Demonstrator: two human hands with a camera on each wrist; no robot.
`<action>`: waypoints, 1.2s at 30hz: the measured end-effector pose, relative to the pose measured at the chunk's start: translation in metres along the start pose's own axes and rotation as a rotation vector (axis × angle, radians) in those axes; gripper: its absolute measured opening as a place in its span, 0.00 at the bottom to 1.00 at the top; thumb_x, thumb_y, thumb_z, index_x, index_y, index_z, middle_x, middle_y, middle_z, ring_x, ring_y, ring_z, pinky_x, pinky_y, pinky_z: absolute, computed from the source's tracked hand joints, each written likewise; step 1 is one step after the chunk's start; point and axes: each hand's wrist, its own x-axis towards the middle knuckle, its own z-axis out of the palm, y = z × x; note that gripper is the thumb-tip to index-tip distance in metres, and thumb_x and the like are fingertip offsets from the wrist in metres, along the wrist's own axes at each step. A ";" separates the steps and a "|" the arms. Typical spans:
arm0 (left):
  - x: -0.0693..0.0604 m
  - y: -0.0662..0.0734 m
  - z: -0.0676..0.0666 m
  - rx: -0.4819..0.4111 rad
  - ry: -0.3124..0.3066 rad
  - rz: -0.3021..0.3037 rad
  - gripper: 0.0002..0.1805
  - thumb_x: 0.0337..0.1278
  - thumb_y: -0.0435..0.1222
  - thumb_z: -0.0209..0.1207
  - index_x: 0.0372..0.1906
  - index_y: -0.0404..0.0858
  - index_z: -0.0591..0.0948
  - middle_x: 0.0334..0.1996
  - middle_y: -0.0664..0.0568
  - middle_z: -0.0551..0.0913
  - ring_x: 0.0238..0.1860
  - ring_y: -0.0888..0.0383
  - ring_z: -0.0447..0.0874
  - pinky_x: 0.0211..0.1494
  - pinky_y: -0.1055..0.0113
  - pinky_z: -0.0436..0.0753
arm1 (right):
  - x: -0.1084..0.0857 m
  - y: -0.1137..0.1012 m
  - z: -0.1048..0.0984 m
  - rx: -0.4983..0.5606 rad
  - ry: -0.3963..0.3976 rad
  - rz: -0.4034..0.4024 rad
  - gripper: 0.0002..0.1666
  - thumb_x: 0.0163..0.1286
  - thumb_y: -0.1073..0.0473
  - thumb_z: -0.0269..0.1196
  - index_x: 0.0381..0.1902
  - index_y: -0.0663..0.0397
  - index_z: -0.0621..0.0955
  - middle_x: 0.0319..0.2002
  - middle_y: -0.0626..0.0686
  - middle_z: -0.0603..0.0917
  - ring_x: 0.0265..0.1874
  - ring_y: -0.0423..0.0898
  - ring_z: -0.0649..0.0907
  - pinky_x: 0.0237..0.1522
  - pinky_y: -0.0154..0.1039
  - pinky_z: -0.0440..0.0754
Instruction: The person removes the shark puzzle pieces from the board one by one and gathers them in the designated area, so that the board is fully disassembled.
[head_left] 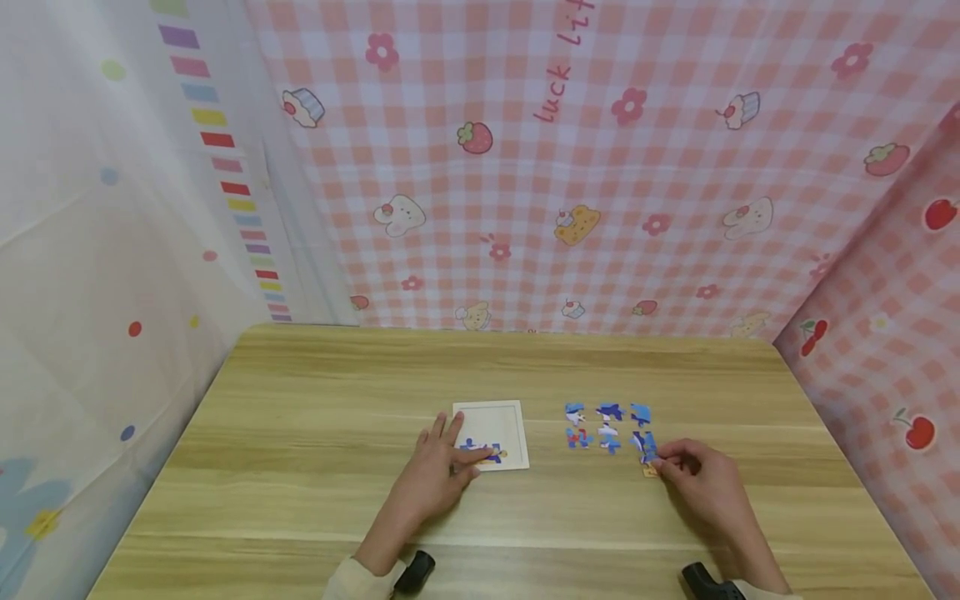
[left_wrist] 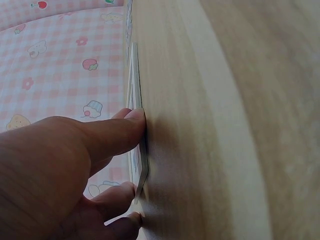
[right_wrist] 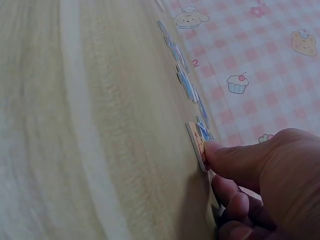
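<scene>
A square white puzzle tray lies flat on the table, with joined purple-blue puzzle pieces along its near side. My left hand rests on the tray's left and near side, fingers spread, the index finger over the pieces. In the left wrist view the thumb touches the tray's edge. To the right, my right hand pinches an orange-and-blue puzzle piece at the near right of the loose pieces. Its thumb lies on the piece's side; the other fingers are partly hidden.
Several loose blue, purple and red puzzle pieces lie in rows between the tray and my right hand. A pink checked cloth hangs behind the wooden table. More cloth hangs at both sides.
</scene>
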 end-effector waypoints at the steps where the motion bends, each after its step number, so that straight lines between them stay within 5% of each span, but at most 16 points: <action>1: 0.000 0.000 0.000 -0.002 0.000 0.001 0.16 0.66 0.36 0.65 0.57 0.48 0.88 0.77 0.30 0.61 0.80 0.28 0.49 0.81 0.31 0.52 | 0.000 0.000 0.000 0.000 -0.001 -0.001 0.08 0.67 0.56 0.72 0.40 0.52 0.88 0.28 0.47 0.84 0.25 0.34 0.73 0.26 0.30 0.71; 18: 0.003 0.002 0.007 -0.024 0.020 -0.008 0.16 0.64 0.37 0.66 0.56 0.50 0.88 0.77 0.30 0.60 0.80 0.28 0.48 0.80 0.31 0.52 | 0.000 -0.004 -0.007 0.033 0.017 -0.027 0.09 0.67 0.51 0.72 0.34 0.49 0.86 0.25 0.46 0.84 0.23 0.34 0.75 0.27 0.30 0.73; 27: 0.002 0.002 0.007 -0.005 0.045 -0.004 0.16 0.63 0.38 0.67 0.55 0.51 0.89 0.77 0.33 0.62 0.80 0.30 0.51 0.80 0.32 0.55 | 0.002 -0.030 0.007 0.092 0.053 -0.072 0.04 0.66 0.58 0.72 0.36 0.51 0.86 0.28 0.48 0.84 0.26 0.34 0.77 0.29 0.29 0.77; 36: -0.001 -0.004 0.001 0.070 0.088 0.021 0.17 0.59 0.41 0.70 0.54 0.51 0.89 0.75 0.36 0.69 0.79 0.32 0.58 0.78 0.34 0.62 | 0.006 -0.057 0.031 0.174 -0.015 -0.133 0.03 0.67 0.62 0.71 0.36 0.50 0.85 0.28 0.48 0.83 0.26 0.36 0.77 0.27 0.29 0.77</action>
